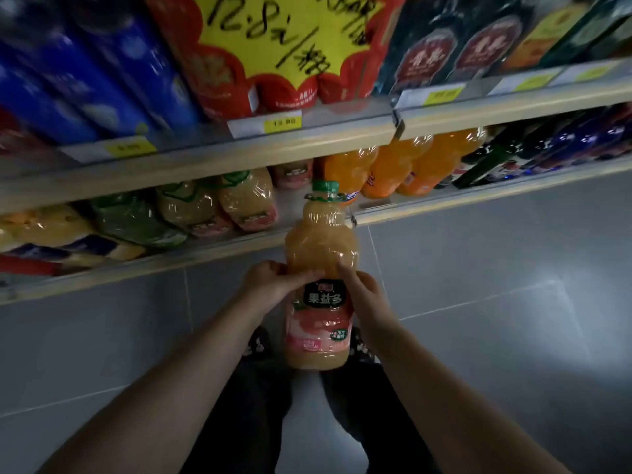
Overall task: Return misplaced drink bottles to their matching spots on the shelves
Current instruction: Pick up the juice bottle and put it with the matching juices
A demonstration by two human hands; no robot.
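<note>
A large juice bottle (321, 254) with pale peach-coloured juice, a green cap and a pink label is held upright in front of the lower shelf (239, 246). My left hand (273, 285) grips its left side at the label's top, and my right hand (362, 295) grips its right side. Matching peach juice bottles (246, 200) with pink labels stand on the lower shelf just left of the held bottle's cap. Orange soda bottles (393, 165) stand on the shelf to the right of the cap.
Green and yellow drink bottles (130, 217) fill the lower shelf's left part, dark and blue bottles (547, 145) its right. The upper shelf (307, 142) carries blue packs, red packs with a yellow price sign (273, 35) and dark boxes. Grey floor tiles lie below.
</note>
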